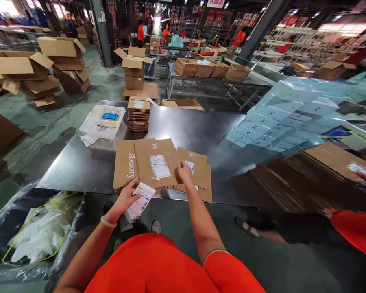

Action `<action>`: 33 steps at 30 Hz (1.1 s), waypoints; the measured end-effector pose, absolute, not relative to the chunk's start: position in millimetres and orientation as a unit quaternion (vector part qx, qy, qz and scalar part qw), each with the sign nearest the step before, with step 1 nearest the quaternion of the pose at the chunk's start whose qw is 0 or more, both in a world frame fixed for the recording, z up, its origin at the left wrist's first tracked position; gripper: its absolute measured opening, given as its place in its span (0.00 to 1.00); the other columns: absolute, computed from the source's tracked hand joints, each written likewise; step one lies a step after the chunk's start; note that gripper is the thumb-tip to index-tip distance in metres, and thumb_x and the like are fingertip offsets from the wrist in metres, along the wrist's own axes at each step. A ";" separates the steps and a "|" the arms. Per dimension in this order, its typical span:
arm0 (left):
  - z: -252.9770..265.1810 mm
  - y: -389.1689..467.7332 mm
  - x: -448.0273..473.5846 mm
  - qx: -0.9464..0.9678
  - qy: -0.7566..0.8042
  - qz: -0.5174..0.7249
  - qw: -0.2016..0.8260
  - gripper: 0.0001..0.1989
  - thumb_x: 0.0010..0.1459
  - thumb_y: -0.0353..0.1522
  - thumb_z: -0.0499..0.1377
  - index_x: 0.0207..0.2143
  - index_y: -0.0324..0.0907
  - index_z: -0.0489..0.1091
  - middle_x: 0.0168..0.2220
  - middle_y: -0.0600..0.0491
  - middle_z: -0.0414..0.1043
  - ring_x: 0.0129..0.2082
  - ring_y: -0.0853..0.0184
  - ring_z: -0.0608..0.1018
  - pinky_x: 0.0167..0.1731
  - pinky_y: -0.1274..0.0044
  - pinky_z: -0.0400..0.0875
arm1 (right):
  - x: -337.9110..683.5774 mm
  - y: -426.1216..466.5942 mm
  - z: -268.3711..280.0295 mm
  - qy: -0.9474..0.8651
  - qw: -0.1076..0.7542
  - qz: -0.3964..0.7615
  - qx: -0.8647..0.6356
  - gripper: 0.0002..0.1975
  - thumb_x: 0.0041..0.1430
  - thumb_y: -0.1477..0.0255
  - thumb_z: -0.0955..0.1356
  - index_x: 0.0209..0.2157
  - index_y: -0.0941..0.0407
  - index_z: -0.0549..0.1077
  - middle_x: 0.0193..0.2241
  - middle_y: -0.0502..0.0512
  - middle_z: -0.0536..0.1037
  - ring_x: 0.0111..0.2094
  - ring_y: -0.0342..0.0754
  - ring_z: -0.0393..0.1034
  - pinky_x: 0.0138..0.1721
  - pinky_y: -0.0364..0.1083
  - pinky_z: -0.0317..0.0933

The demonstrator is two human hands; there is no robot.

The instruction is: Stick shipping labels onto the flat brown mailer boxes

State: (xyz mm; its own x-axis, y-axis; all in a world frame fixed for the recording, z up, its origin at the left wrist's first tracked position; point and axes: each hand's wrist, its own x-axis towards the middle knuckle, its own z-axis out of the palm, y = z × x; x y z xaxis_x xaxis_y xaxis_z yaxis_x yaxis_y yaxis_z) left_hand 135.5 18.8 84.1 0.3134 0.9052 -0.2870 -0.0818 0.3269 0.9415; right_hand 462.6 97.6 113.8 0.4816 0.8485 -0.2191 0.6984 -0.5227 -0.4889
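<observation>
1. A dark metal table (222,183) stretched before the person, with a pile of pale blue boxes (268,122) towards its right end
2. Flattened brown cartons (144,160) lay overlapping along the table's near edge, some bearing white labels
3. A white basket (90,123) sat near the far left corner, a blue packet (110,116) inside
4. The right hand (184,171) was curled at the right-hand cartons; I could not tell whether it gripped anything
5. The left hand (127,199) pinched printed slips (142,198) beside the cartons' near edge
</observation>
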 end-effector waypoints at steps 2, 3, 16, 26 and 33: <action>84.6 12.3 148.0 0.417 0.439 0.404 0.686 0.58 0.49 0.42 0.78 0.75 0.34 0.55 0.36 0.49 0.87 0.34 0.59 0.87 0.38 0.73 0.80 | 517.9 78.8 114.7 -0.375 0.182 0.203 -0.886 0.22 0.75 0.64 0.60 0.61 0.53 0.77 0.56 0.68 0.83 0.53 0.61 0.78 0.52 0.54 0.69; 85.2 10.3 152.6 0.405 0.437 0.430 0.678 0.58 0.49 0.42 0.79 0.75 0.36 0.54 0.38 0.48 0.88 0.37 0.59 0.88 0.41 0.72 0.81 | 543.9 70.8 115.4 -0.335 0.183 0.198 -0.903 0.22 0.75 0.64 0.60 0.60 0.54 0.78 0.56 0.69 0.82 0.53 0.62 0.78 0.51 0.54 0.69; 93.8 -7.3 181.6 0.418 0.452 0.538 0.576 0.49 0.56 0.40 0.74 0.75 0.45 0.58 0.51 0.46 0.85 0.48 0.56 0.87 0.52 0.66 0.82 | 363.0 13.5 86.7 -0.502 0.489 0.512 -0.497 0.25 0.52 0.54 0.77 0.49 0.49 0.76 0.33 0.49 0.80 0.33 0.49 0.73 0.39 0.49 0.72; 102.6 3.4 168.3 0.434 0.504 0.473 0.578 0.24 0.44 0.35 0.77 0.46 0.38 0.85 0.39 0.46 0.88 0.38 0.57 0.87 0.44 0.68 0.82 | 357.1 17.0 93.6 -0.536 0.452 0.520 -0.488 0.17 0.53 0.55 0.77 0.38 0.53 0.84 0.21 0.45 0.72 0.23 0.44 0.65 0.26 0.44 0.64; 95.5 4.7 166.5 0.410 0.527 0.446 0.596 0.23 0.38 0.34 0.79 0.40 0.38 0.87 0.37 0.47 0.89 0.36 0.58 0.86 0.42 0.70 0.80 | 356.4 0.2 87.6 -0.634 0.511 0.320 -0.485 0.10 0.64 0.64 0.71 0.32 0.50 0.85 0.35 0.56 0.86 0.37 0.51 0.81 0.43 0.51 0.75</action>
